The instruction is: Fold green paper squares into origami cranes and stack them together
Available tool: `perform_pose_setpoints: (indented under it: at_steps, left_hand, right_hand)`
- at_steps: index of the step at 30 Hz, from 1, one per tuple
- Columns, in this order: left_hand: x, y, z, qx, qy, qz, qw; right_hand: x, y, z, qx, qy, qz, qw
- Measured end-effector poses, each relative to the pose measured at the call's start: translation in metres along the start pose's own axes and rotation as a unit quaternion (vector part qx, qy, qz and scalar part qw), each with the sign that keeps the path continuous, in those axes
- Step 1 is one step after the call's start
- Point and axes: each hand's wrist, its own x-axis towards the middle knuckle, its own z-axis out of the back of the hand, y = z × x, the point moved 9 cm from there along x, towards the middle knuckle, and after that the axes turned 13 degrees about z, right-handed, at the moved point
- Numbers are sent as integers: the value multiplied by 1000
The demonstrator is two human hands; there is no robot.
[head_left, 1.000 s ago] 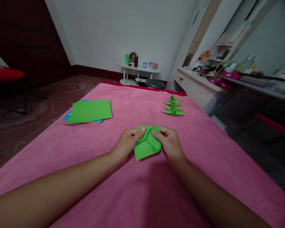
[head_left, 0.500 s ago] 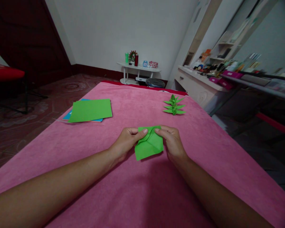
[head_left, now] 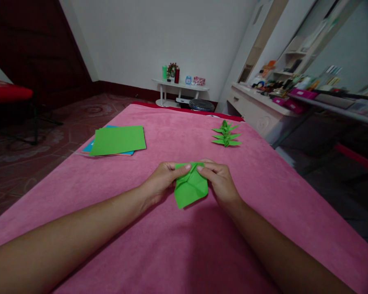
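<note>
A small green sheet of folded paper (head_left: 190, 190) is held up between both hands over the pink cloth (head_left: 159, 253). My left hand (head_left: 161, 179) pinches its upper left edge, thumb on top. On the upper right edge, my right hand (head_left: 219, 179) grips with the thumb close to the other thumb. Creases run from the thumbs into the middle of the paper, and its lower edge hangs free. The fingers behind the paper are mostly hidden.
Green paper sheets (head_left: 119, 140) lie over blue ones at the left. Several spiky folded green paper figures (head_left: 226, 136) stand in a row at the back right. Beyond the cloth are a small white table (head_left: 180, 85) and a cluttered dresser (head_left: 257, 102).
My right thumb has shifted slightly left, closer to the left thumb. The green paper is now more bunched between the thumbs, and its right side has drawn inward.
</note>
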Motion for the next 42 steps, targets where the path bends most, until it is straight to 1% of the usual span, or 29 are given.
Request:
perform_pose_setpoints:
  at_steps: [11,14,18,22,25,28,31,36,42]
  left_hand:
    - [-2,-1,0,2,-3,-9,1000]
    - [-3,-3,1,3,-19,-21,1000]
    - [-5,-3,4,12,-62,-40,997]
    - [-5,-3,7,15,-91,-54,994]
    - [-5,-5,7,22,-93,-70,993]
    - [-4,-5,6,38,-90,-69,993]
    - [-4,-3,4,52,-83,-56,994]
    - [-3,-2,0,61,-51,-41,996]
    - [-1,-2,-8,66,45,-28,996]
  right_hand:
    - [-3,-10,-1,64,6,-31,997]
    - [-3,-12,-2,73,4,-37,997]
    - [-5,-13,-4,84,-4,-50,995]
    - [-7,-12,-5,88,-22,-68,994]
    - [-6,-8,-2,53,-53,-64,995]
    - [-7,-7,5,12,-89,-63,994]
    - [-7,-7,8,-1,-95,-65,993]
    - [-8,-9,10,38,-109,-73,991]
    - [-7,-8,20,42,-138,-69,987]
